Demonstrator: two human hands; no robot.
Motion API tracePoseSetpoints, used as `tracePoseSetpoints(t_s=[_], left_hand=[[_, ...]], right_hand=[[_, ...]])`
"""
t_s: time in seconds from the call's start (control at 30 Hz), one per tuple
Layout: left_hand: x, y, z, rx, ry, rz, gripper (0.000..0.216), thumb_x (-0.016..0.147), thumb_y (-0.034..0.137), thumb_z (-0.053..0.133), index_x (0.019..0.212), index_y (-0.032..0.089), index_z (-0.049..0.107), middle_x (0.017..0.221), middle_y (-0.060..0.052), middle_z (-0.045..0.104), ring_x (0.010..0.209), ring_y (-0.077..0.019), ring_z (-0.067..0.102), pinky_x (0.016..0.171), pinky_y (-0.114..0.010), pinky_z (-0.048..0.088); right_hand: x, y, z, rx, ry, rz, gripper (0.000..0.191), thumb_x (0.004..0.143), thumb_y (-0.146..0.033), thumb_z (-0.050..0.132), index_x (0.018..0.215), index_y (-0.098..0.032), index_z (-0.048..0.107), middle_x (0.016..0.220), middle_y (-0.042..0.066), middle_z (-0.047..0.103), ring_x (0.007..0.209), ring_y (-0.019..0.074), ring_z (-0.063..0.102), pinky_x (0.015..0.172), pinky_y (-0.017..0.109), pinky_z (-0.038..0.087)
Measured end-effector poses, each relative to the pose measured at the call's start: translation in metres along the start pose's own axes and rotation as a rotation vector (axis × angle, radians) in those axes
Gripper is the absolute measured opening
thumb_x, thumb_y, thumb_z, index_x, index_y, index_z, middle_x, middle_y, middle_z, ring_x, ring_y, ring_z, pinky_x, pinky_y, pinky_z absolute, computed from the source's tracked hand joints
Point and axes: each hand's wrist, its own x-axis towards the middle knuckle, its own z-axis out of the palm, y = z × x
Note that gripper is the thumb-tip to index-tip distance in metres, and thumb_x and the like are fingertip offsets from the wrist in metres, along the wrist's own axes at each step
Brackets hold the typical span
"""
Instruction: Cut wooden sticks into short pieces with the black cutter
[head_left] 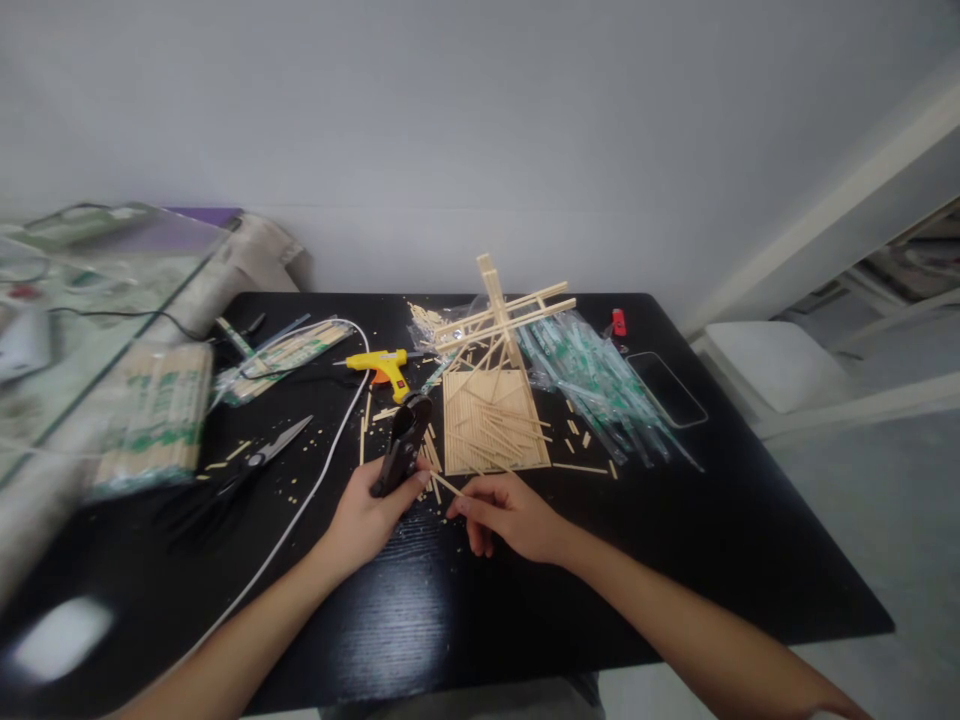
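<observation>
Black hand tool (403, 440): just left of centre in the frame, below the middle; long axis slanting from lower left to upper right, rounded head pointing up the frame toward the far edge of the bench (615, 600).
Left hand (367, 520): lower centre-left, with fingers wrapped around the lower part of the tool.
Thin stick (448, 485): pale, short, lower centre of the frame between the hands; long axis slanting from upper left down to lower right, upper-left end pointing at the left fingertips, contact there too small to tell.
Right hand (514, 515): lower centre-right, pinching the lower-right end of the stick between thumb and fingers.
Stick panel (455, 410): centre of the frame, just above the hands; roughly square, lying flat, strewn with loose sticks at many angles.
Stick frame (491, 290): upper centre, above the panel; main bar pointing up and slightly left, crossed by paired bars rising to the right.
Yellow glue gun (384, 364): left of the panel; nozzle pointing left, grip angled down to the right.
Scissors (270, 452): left of centre; blades pointing to the upper right.
Green-marked wrapped bundle (592, 370): right of centre; sloping from upper left to lower right.
</observation>
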Motion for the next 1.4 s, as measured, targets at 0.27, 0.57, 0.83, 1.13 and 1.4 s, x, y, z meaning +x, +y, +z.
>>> tracePoseSetpoints(t_s=[0.27, 0.57, 0.83, 1.13, 1.4], left_hand=[[0.002, 0.002, 0.0, -0.032, -0.019, -0.03, 0.031, 0.081, 0.045, 0.069, 0.082, 0.015, 0.071, 0.056, 0.005, 0.048, 0.054, -0.0118, 0.044, 0.054, -0.025, 0.038], [0.001, -0.002, 0.001, -0.017, -0.038, -0.001, 0.031, 0.086, 0.045, 0.066, 0.079, 0.016, 0.067, 0.059, 0.005, 0.048, 0.057, -0.0115, 0.044, 0.057, -0.024, 0.039], [0.002, -0.001, 0.001, -0.003, -0.012, 0.016, 0.03, 0.084, 0.045, 0.069, 0.086, 0.015, 0.073, 0.059, 0.003, 0.053, 0.057, -0.0125, 0.048, 0.056, -0.025, 0.042], [0.0, 0.007, 0.001, 0.004, -0.029, 0.044, 0.026, 0.081, 0.042, 0.071, 0.079, 0.016, 0.071, 0.064, 0.002, 0.058, 0.059, -0.0133, 0.051, 0.059, -0.025, 0.045], [0.012, 0.004, -0.022, 0.099, 0.178, 0.036, 0.03, 0.08, 0.046, 0.067, 0.075, 0.017, 0.065, 0.061, 0.002, 0.055, 0.059, -0.0145, 0.049, 0.06, -0.026, 0.043]], right_hand=[[0.0, 0.0, 0.0, -0.002, -0.003, 0.003, 0.046, 0.087, -0.059, 0.069, 0.09, -0.013, 0.07, 0.055, -0.002, 0.063, 0.047, 0.0106, 0.057, 0.046, 0.021, 0.044], [0.0, 0.001, -0.001, 0.004, -0.01, -0.003, 0.047, 0.087, -0.059, 0.069, 0.091, -0.012, 0.069, 0.055, -0.002, 0.063, 0.047, 0.0108, 0.057, 0.046, 0.021, 0.044], [0.0, -0.001, 0.0, 0.001, -0.005, 0.007, 0.047, 0.087, -0.059, 0.069, 0.09, -0.013, 0.069, 0.055, -0.002, 0.063, 0.047, 0.0109, 0.057, 0.046, 0.022, 0.044], [0.0, -0.001, 0.0, 0.005, -0.008, 0.002, 0.047, 0.087, -0.06, 0.069, 0.091, -0.013, 0.07, 0.056, -0.001, 0.064, 0.047, 0.0108, 0.057, 0.046, 0.022, 0.044], [0.0, -0.002, 0.003, 0.006, 0.02, 0.022, 0.044, 0.08, -0.056, 0.077, 0.09, -0.013, 0.069, 0.056, -0.002, 0.063, 0.047, 0.0101, 0.056, 0.045, 0.021, 0.045]])
